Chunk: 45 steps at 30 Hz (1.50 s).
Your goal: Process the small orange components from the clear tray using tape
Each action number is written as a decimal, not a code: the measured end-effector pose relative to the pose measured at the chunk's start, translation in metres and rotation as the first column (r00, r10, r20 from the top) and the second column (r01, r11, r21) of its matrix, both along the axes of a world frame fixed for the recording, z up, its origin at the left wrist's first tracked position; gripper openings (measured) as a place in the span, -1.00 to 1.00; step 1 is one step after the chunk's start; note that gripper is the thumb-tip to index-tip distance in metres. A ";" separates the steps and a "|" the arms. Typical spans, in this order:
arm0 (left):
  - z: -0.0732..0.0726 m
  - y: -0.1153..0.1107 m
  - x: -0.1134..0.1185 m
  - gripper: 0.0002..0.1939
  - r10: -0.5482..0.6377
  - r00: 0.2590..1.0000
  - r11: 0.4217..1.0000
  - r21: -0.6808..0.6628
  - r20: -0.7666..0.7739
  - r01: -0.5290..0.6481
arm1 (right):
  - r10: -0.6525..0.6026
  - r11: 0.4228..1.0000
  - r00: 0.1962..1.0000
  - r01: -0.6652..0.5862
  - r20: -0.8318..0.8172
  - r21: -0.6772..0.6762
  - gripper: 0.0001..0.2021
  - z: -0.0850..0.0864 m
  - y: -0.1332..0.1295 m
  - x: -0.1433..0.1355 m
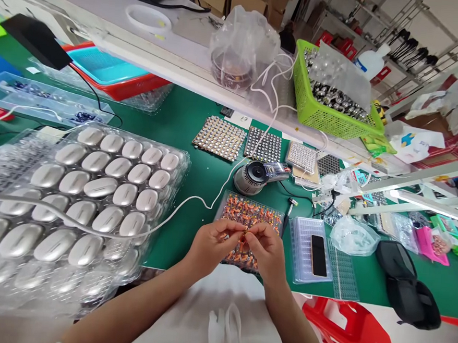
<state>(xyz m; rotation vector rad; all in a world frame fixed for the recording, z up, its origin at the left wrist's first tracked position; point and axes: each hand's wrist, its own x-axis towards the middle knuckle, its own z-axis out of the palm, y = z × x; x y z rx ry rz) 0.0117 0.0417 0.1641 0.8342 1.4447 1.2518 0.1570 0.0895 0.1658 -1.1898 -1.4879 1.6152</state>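
Note:
My left hand point(216, 244) and my right hand point(266, 248) meet in front of my chest, thumbs and forefingers pinched together. Between the fingertips is a small orange-and-copper part point(244, 236), mostly covered by the fingers; it looks like one of the wire-wound pieces below. Under both hands lies a clear tray point(282, 217) filled with rows of small parts with orange wires point(250, 208). Which hand carries more of the held part I cannot tell.
Left stand stacked clear trays of silvery oval shells point(99, 187), crossed by a white cable point(195, 199). Ahead is a grey round device point(252, 176). A phone point(319, 256) lies on plastic trays at right. A shelf point(173, 66) overhangs the bench, bearing a green basket point(327, 113).

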 end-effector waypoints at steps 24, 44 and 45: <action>0.001 0.001 0.000 -0.87 0.008 1.000 1.000 0.014 -0.015 -0.008 | -0.125 0.990 0.984 0.114 -0.124 -0.088 -0.90 -0.006 -0.004 -0.008; 0.002 0.002 0.000 -0.86 0.024 0.999 0.999 0.025 -0.028 -0.024 | -0.149 0.984 0.974 0.129 -0.171 -0.120 -0.90 -0.012 -0.005 -0.010; 0.001 0.002 0.000 -0.86 0.025 0.999 0.999 0.023 -0.026 -0.024 | -0.150 0.985 0.976 0.133 -0.157 -0.111 -0.90 -0.012 -0.005 -0.010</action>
